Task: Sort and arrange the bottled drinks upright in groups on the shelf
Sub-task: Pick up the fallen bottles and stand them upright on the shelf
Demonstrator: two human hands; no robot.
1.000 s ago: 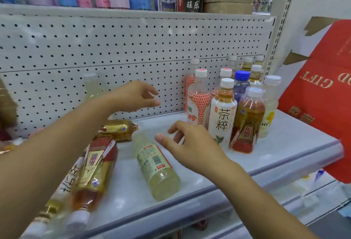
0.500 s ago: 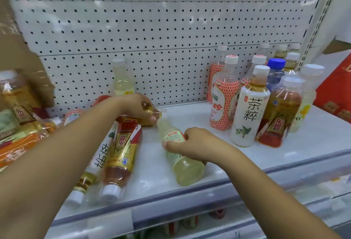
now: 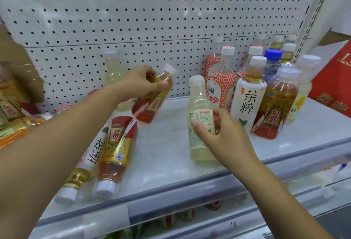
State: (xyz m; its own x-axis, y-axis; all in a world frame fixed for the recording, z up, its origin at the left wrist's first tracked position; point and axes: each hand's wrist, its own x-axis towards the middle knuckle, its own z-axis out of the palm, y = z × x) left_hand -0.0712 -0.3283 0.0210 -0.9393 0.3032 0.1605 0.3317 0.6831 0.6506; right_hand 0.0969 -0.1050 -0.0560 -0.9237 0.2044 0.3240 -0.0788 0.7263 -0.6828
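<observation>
At the far left, clear plastic bottles (image 3: 11, 105) with gold and red labels sit partly out of view; nearer, two bottles lie flat on the smooth white shelf (image 3: 167, 155), caps toward the near edge: a white-labelled tea bottle (image 3: 85, 164) with black characters, and beside it an amber bottle (image 3: 115, 155) with a gold and red label; the left hand (image 3: 138, 83) grips the neck of a tilted amber bottle (image 3: 152, 100), lifted before the perforated metal back panel (image 3: 152, 20); a pale yellow bottle (image 3: 114, 67) stands behind the wrist; the right hand (image 3: 226, 136) clasps an upright pale lemon-coloured bottle (image 3: 199, 121) with fine-print label, near the shelf's middle; at right stands an upright group: red honeycomb-patterned bottles (image 3: 222, 83), a white bottle reading 茶粹 (image 3: 248, 96), a blue-capped bottle (image 3: 273, 62), another amber one (image 3: 275, 105).
</observation>
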